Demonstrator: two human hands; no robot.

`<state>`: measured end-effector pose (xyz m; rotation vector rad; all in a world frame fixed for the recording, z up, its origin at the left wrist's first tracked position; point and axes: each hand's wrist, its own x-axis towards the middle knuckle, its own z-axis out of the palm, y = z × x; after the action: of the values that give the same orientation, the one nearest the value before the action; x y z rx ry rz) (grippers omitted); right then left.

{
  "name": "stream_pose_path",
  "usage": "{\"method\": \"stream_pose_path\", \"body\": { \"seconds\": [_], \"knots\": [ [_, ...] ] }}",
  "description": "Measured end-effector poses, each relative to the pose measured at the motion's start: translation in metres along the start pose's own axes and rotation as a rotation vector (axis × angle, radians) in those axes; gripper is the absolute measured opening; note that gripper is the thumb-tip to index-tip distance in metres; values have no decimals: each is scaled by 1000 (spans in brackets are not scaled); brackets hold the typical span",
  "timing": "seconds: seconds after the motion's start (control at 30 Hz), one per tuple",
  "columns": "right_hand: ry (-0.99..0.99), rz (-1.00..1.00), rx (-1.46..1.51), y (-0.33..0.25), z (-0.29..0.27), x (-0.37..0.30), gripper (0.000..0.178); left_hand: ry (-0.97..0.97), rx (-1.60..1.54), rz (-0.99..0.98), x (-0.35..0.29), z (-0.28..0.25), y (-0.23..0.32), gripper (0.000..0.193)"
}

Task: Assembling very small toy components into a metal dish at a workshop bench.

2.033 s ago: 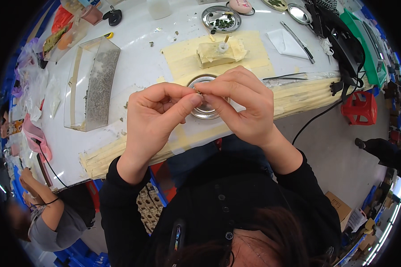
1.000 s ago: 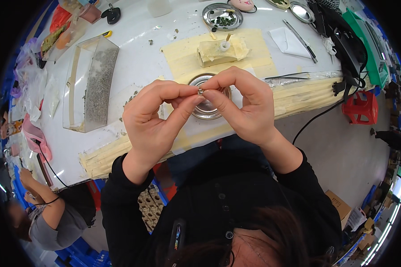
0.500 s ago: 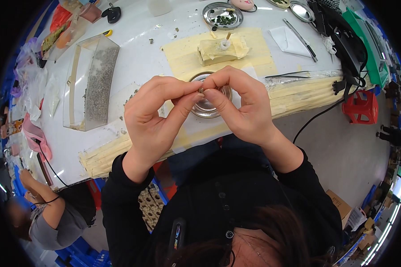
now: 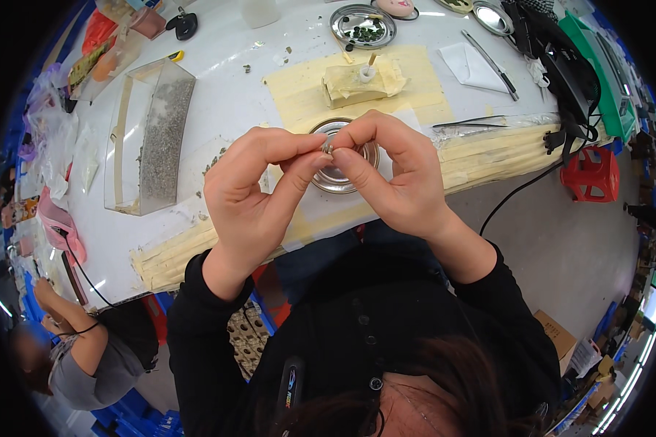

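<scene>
Between the fingertips of both hands is a tiny greyish piece (image 4: 327, 148), too small to name. My left hand (image 4: 251, 186) pinches it with thumb and forefinger. From the other side my right hand (image 4: 393, 171) is closed on the same piece, thumb and forefinger pressed together. Just beneath the fingers lies a round shiny metal dish (image 4: 334, 179), partly hidden by the hands. Beyond it stands a block wrapped in cream tape (image 4: 353, 87), with a small white cup (image 4: 366, 73) and a thin stick in it.
A clear box of grey granules (image 4: 164, 138) stands at left. Another metal dish holds dark green bits (image 4: 364, 34) at the back. Black tweezers (image 4: 470, 123) and a pen (image 4: 490, 65) lie at right. A co-worker (image 4: 87, 357) sits at lower left; a red stool (image 4: 590, 175) stands at right.
Both hands stay over the dish, with only a slight shift of the fingertips. The tiny piece appears slightly turned and looks greyer.
</scene>
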<state>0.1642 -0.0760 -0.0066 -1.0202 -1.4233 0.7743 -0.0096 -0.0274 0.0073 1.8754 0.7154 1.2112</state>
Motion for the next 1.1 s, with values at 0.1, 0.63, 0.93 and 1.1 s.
{"method": "stream_pose_path", "body": {
  "seconds": [0.1,0.63,0.93,1.1],
  "knots": [
    [36,-90,-110,0,0,1,6,-34,-121,-110,-2,-2,-1,15],
    [93,-205,-203,-1,-2,2,8,-74,67,26,6,-2,8,16],
    [172,-324,-331,5,-20,14,15,-156,18,-62,21,-1,10,15],
    [208,-380,-722,5,-60,46,17,-67,51,15,36,6,-5,13]
  ]
}}
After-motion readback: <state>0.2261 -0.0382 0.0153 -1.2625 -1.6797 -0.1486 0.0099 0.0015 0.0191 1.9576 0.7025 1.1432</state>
